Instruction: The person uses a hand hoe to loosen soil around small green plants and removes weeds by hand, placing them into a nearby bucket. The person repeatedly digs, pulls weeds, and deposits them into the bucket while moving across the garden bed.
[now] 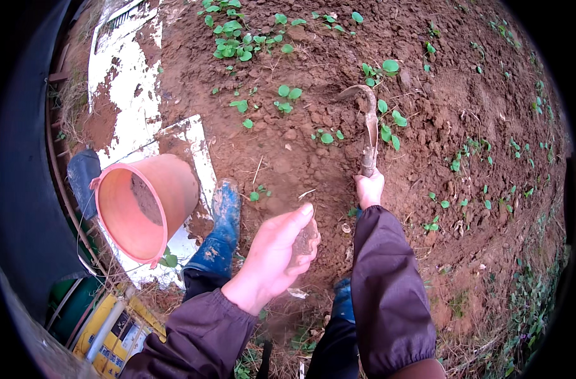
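Note:
My left hand (pixel 271 256) is raised in front of my legs, its fingers curled around a brown clod of earth or a stone (pixel 304 244); which one I cannot tell. My right hand (pixel 370 188) grips the handle end of a curved-bladed hand tool (pixel 371 125), like a sickle or hand hoe. Its hooked, soil-coated blade points left and its tip meets the loose soil (pixel 311 161) beside green seedlings (pixel 386 118). To the left of my boots, a pink plastic bucket (pixel 181 182) lies tipped with its mouth towards me. Soil clings to its inside bottom.
Muddy blue rubber boots (pixel 225 208) stand on the soil. Under the bucket lie peeling white panels (pixel 127 118). More seedlings (pixel 236 42) grow ahead and to the right. A dark sheet (pixel 22 166) edges the left; yellow printed containers (pixel 112 331) sit at lower left.

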Demonstrator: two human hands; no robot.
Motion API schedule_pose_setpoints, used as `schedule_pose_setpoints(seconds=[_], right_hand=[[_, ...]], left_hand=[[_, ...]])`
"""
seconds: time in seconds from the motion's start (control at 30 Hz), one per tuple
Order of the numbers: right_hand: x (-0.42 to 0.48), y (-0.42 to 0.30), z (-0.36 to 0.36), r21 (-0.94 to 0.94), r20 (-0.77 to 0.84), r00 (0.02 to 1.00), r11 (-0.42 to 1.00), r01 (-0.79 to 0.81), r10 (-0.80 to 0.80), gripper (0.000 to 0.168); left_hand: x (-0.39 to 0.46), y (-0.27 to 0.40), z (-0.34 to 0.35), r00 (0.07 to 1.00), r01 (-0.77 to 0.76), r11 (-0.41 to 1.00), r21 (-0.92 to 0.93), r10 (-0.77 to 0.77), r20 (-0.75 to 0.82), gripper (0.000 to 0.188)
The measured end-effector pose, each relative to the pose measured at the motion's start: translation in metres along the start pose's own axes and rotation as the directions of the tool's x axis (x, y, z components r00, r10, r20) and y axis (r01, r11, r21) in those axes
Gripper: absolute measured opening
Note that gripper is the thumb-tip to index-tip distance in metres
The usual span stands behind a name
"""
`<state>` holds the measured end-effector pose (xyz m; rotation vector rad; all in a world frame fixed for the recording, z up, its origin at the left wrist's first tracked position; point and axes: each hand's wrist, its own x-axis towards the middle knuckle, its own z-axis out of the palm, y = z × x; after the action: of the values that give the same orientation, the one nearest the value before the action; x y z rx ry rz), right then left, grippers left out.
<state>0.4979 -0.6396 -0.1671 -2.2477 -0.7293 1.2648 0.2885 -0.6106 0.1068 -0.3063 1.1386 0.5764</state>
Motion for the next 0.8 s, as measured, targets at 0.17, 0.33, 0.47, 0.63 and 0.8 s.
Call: schedule_pose_setpoints(seconds=[0.17,0.33,0.47,0.63,0.8], right_hand=[[0.003,0.012,-0.002,0.121,0.0,1.0,0.993,0.003,-0.003,0.009],[-0.001,0.014,0.009,0.211,0.052,0.998,0.977,0.02,-0.031,0.011],[0.002,0.013,0.005,0.221,0.057,0.998,0.975,-0.014,0.001,0.01],[0.004,0.018,0.004,0.173,0.037,0.999,0.985,0.007,-0.014,0.007],[0.002,0.017,0.008,0.138,0.022,0.999,0.99,0.034,-0.037,0.008]], left_hand=[[0.089,0.04,0.002,0.985,-0.169,0.975,0.141,0.163,0.055,0.027],[0.208,0.088,0.001,0.912,-0.389,0.864,0.32,0.41,0.002,0.026],[0.283,0.094,0.007,0.841,-0.484,0.7,0.526,0.537,0.059,0.029],[0.326,0.101,0.011,0.772,-0.479,0.336,0.811,0.601,0.206,0.046],[0.31,0.1,0.014,0.854,-0.442,0.526,0.726,0.495,0.161,0.047]])
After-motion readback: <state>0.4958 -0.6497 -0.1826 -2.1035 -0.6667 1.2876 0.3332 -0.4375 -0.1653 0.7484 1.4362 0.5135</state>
